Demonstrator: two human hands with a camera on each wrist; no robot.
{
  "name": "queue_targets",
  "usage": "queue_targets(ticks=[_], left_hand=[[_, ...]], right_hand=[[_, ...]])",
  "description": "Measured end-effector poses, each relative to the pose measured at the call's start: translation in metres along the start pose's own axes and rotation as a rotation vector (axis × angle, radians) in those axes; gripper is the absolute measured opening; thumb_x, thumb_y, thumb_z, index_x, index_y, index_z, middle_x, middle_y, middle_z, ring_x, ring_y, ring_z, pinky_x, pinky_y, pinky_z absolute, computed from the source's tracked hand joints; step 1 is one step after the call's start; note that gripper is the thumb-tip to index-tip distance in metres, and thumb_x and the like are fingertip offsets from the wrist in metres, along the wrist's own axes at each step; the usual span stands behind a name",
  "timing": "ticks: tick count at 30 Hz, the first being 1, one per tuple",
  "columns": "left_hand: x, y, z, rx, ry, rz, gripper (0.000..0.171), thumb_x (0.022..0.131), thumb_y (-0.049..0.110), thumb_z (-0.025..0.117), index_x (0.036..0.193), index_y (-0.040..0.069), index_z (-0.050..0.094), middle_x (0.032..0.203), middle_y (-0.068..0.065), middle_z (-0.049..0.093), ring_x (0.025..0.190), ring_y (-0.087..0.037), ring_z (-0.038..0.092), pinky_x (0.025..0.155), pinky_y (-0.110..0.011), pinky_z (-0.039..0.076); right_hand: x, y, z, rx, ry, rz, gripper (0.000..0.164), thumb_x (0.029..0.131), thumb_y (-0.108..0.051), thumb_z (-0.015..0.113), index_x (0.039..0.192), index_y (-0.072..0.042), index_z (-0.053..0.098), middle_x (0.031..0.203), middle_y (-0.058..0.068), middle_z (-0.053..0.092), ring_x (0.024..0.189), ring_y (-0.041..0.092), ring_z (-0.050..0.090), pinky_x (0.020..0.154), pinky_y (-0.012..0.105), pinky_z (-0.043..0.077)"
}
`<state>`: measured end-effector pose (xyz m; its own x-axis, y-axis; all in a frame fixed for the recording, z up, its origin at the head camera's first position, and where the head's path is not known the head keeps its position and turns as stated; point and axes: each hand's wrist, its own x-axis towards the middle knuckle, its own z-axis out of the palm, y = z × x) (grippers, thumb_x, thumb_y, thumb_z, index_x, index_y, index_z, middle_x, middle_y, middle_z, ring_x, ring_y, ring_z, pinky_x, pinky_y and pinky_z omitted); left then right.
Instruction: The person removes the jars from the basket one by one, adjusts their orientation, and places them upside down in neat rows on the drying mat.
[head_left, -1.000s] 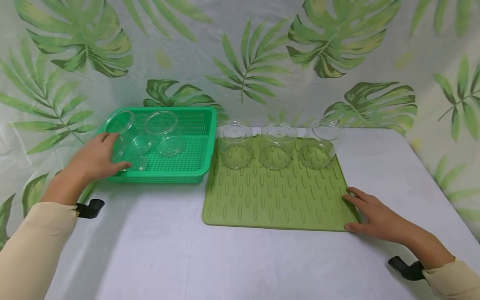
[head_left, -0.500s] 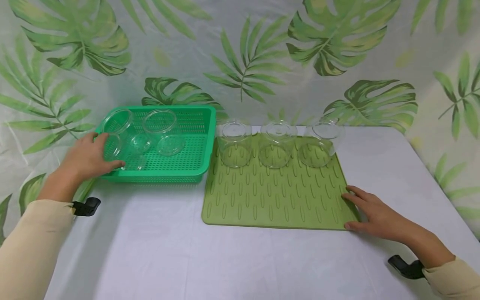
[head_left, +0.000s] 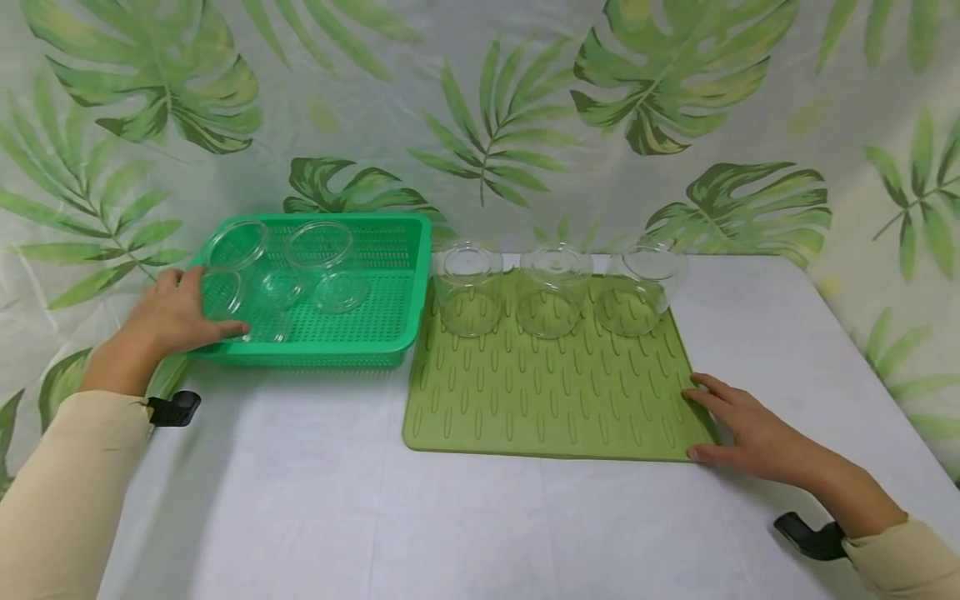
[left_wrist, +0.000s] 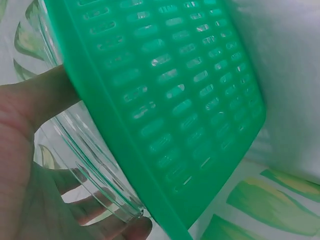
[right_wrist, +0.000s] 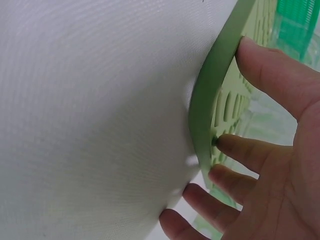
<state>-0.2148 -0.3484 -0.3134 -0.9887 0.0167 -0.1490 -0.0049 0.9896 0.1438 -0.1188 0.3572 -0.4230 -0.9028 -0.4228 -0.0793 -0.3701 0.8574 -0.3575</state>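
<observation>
My left hand (head_left: pixel 167 317) is at the left end of a green plastic basket (head_left: pixel 424 275), holding a clear cup (head_left: pixel 222 293) in its front left corner. In the left wrist view the fingers (left_wrist: pixel 95 200) curve round the cup's far side while the thumb (left_wrist: pixel 50 90) passes behind the basket's rim. Two more clear cups (head_left: pixel 318 250) (head_left: pixel 238 243) stand at the back of the basket. On the right, my right hand (head_left: pixel 750 429) rests at the front right edge of a green ridged mat (head_left: pixel 540 400), its fingers spread and thumb touching the mat's edge.
Three clear cups, a left one (head_left: pixel 470 292), a middle one (head_left: pixel 553 292) and a right one (head_left: pixel 637 292), stand in a row along the mat's back edge. A white cloth (head_left: pixel 465 525) covers the table. Behind hangs a leaf-patterned curtain (head_left: pixel 525 83).
My left hand has shifted slightly left round the front left cup, and that cup's rim shows more. The right hand has stayed at the mat's edge.
</observation>
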Motion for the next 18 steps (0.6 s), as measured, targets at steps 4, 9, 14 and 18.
queue_targets(ticks=[4, 9, 14, 18], left_hand=[[-0.001, -0.0011, 0.0001, -0.007, -0.033, -0.022, 0.113, 0.086, 0.05, 0.069, 0.15, -0.017, 0.004, 0.138, -0.054, 0.019, 0.124, -0.07, 0.021, 0.102, -0.076, 0.027], [-0.0022, -0.002, 0.0008, -0.026, -0.042, -0.035, 0.114, 0.087, 0.05, 0.067, 0.15, -0.017, 0.001, 0.14, -0.053, 0.017, 0.125, -0.07, 0.019, 0.102, -0.076, 0.027], [-0.0039, -0.0052, 0.0029, -0.051, -0.004, -0.019, 0.115, 0.086, 0.051, 0.069, 0.15, -0.018, 0.003, 0.14, -0.053, 0.019, 0.125, -0.069, 0.023, 0.102, -0.076, 0.029], [-0.0043, -0.0066, 0.0009, -0.085, 0.038, -0.008, 0.118, 0.084, 0.051, 0.072, 0.151, -0.018, 0.003, 0.144, -0.053, 0.016, 0.126, -0.068, 0.025, 0.101, -0.076, 0.029]], right_hand=[[0.0003, -0.0001, 0.0005, -0.009, 0.003, -0.005, 0.079, 0.08, -0.037, 0.081, 0.14, 0.002, 0.048, 0.152, 0.03, 0.033, 0.13, 0.054, 0.038, 0.095, 0.067, 0.041], [0.0007, 0.0004, 0.0004, -0.018, 0.011, -0.016, 0.079, 0.08, -0.036, 0.082, 0.14, 0.003, 0.048, 0.151, 0.03, 0.034, 0.129, 0.055, 0.039, 0.095, 0.067, 0.041], [0.0013, 0.0005, 0.0006, 0.009, -0.005, -0.004, 0.08, 0.081, -0.037, 0.081, 0.141, 0.003, 0.047, 0.152, 0.031, 0.032, 0.13, 0.056, 0.037, 0.095, 0.069, 0.04], [-0.0008, 0.0005, 0.0011, 0.011, -0.001, 0.0, 0.08, 0.08, -0.037, 0.081, 0.141, 0.003, 0.047, 0.152, 0.031, 0.032, 0.131, 0.056, 0.037, 0.095, 0.068, 0.04]])
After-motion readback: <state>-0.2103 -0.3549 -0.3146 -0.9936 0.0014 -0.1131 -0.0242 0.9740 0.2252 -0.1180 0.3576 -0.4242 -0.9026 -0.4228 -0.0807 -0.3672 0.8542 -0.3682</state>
